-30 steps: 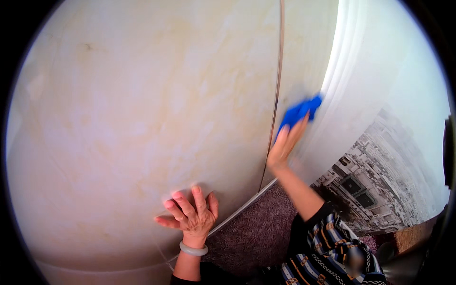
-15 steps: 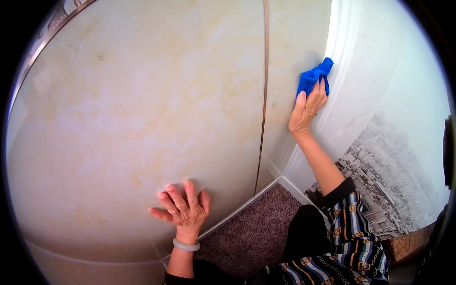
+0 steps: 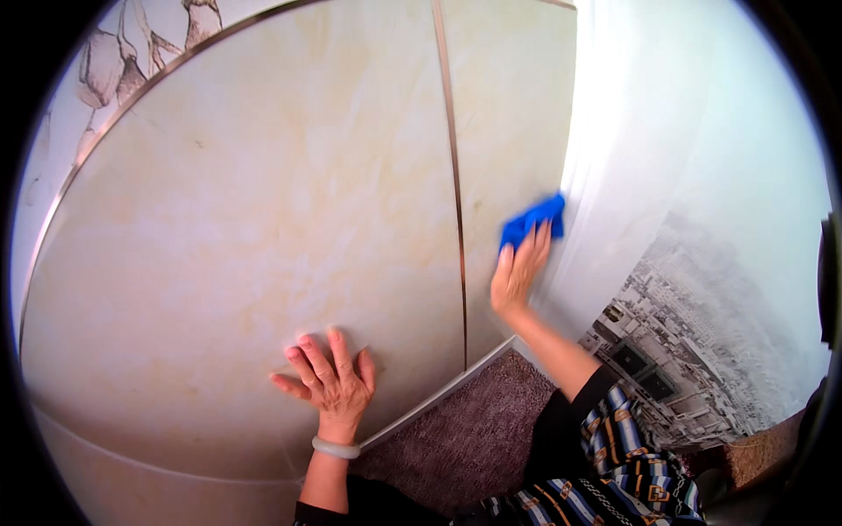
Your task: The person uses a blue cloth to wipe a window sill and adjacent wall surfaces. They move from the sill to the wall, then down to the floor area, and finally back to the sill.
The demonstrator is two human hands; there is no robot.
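With my right hand (image 3: 521, 273) I press a blue cloth (image 3: 532, 223) against the narrow strip of cream, marbled wall panel right of a metallic trim line (image 3: 453, 167). The fingers are closed over the cloth, close to the white moulding (image 3: 579, 167). My left hand (image 3: 336, 386) rests on the lower part of the large wall panel (image 3: 263, 202), fingers spread and nothing in it. A pale bangle (image 3: 335, 448) circles the left wrist.
A white skirting strip (image 3: 421, 405) runs along the wall's foot above a dark purple-brown carpet (image 3: 456, 447). At right is a wall with a grey cityscape print (image 3: 693, 342). Metal edging (image 3: 158, 74) borders the panel at upper left, with flower-patterned wall (image 3: 101, 70) beyond.
My right hand has slid the cloth down along the panel beside the moulding. The left hand stays spread on the panel. The view has shifted, showing more of the flower pattern at upper left.
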